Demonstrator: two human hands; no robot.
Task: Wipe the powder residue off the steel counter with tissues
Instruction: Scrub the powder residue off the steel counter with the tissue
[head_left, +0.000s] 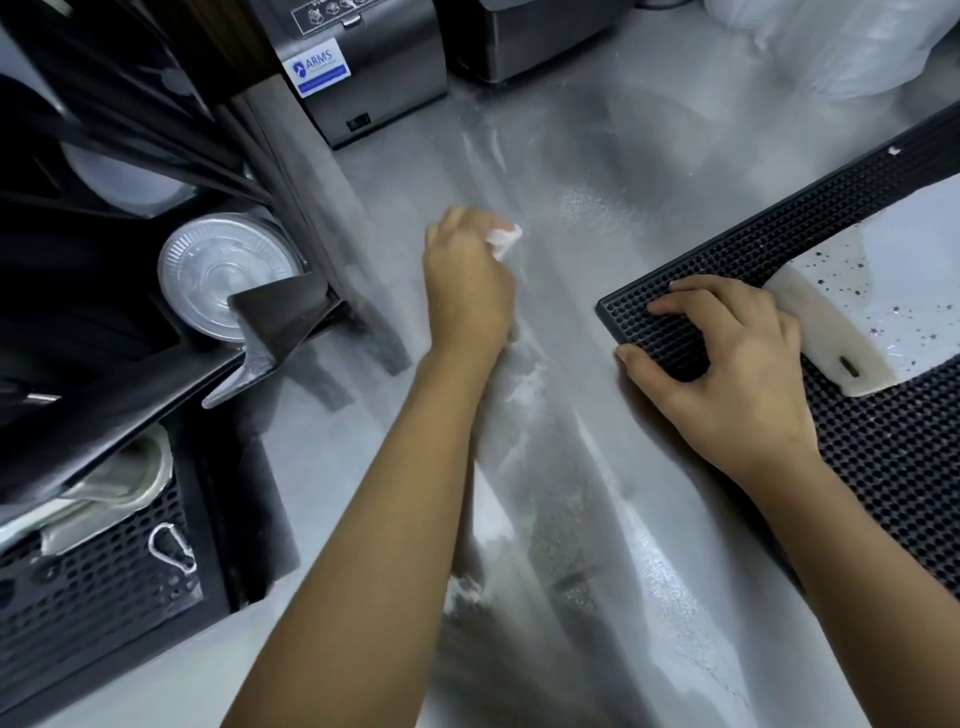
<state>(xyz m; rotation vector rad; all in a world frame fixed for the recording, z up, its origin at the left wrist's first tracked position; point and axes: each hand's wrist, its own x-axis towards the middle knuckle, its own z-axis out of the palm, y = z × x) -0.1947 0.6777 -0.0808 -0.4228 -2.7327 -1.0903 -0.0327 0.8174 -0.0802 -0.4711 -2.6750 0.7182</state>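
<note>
Wiping mid-frame, the soft, likely tear-prone tissue (505, 240) is held wadded by the left hand (467, 283) on the steel counter (649, 156); the black mat (727, 249) at right is gripped by the right hand (727, 364).

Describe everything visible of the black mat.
The black mat looks rubbery, its top a grid of small studs inside a raised rim. It lies flat on the steel counter at right, running diagonally out of frame. The right hand holds its near corner, fingers on top, thumb against the edge. A white star-speckled sheet lies on it.
</note>
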